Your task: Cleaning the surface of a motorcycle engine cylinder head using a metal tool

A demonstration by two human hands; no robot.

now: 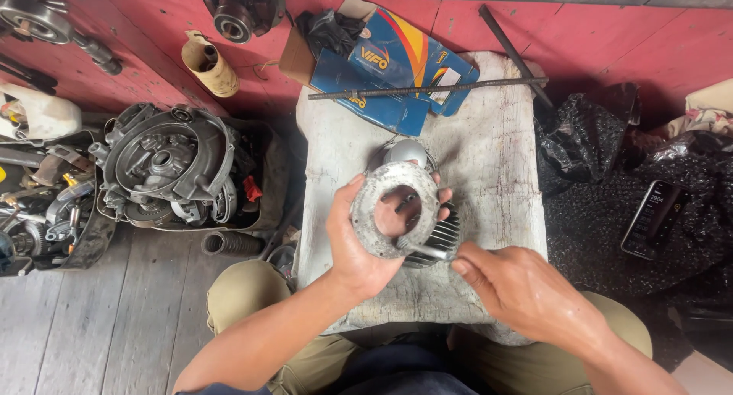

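Scraping a ring gasket, partly cleaned

The left hand (359, 246) clamped the grey ring gasket (395, 208) above the finned cylinder (437, 238) on the counter (496, 166); the right hand (519, 288) pinched a metal scraper (424, 250) against its lower rim. Residue looked patchy, so scraping seemed unfinished.

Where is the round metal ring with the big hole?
The left hand holds the metal ring up mid-picture, above the finned cylinder on the white block.

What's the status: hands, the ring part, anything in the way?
Left hand grips the grey metal ring, held tilted above the finned cylinder. Right hand holds a thin metal tool against the ring's lower edge. Nothing blocks the hands.
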